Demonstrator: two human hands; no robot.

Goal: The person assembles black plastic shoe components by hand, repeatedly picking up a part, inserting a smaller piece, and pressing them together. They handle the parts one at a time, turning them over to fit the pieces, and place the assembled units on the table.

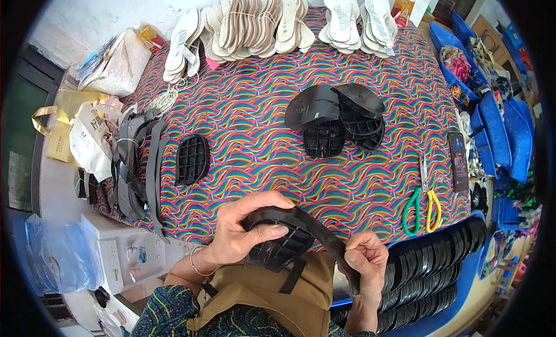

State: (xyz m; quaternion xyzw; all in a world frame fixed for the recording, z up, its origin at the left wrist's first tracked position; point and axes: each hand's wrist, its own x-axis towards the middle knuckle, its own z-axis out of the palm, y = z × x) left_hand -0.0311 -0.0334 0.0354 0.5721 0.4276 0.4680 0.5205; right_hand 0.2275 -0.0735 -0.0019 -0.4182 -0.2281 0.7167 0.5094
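My left hand (238,230) is closed on a black heel piece (286,243) with a gridded underside, thumb on the grid and fingers over the outer edge. A black strip (324,234) lies along the piece's curved edge and stretches to the right. Its free end is pinched in my right hand (368,257), between thumb and fingers. Both hands are above my brown apron (260,296), at the table's near edge. Another gridded heel piece (192,159) lies on the table to the left. A pile of black heel pieces (315,108) sits farther back.
Tied insoles (243,24) line the back of the patterned table. Black strips (128,175) lie at left, near a white bag (92,137). Scissors (425,203) and a phone (457,162) lie at right. A blue crate (463,296) of black pieces stands at near right.
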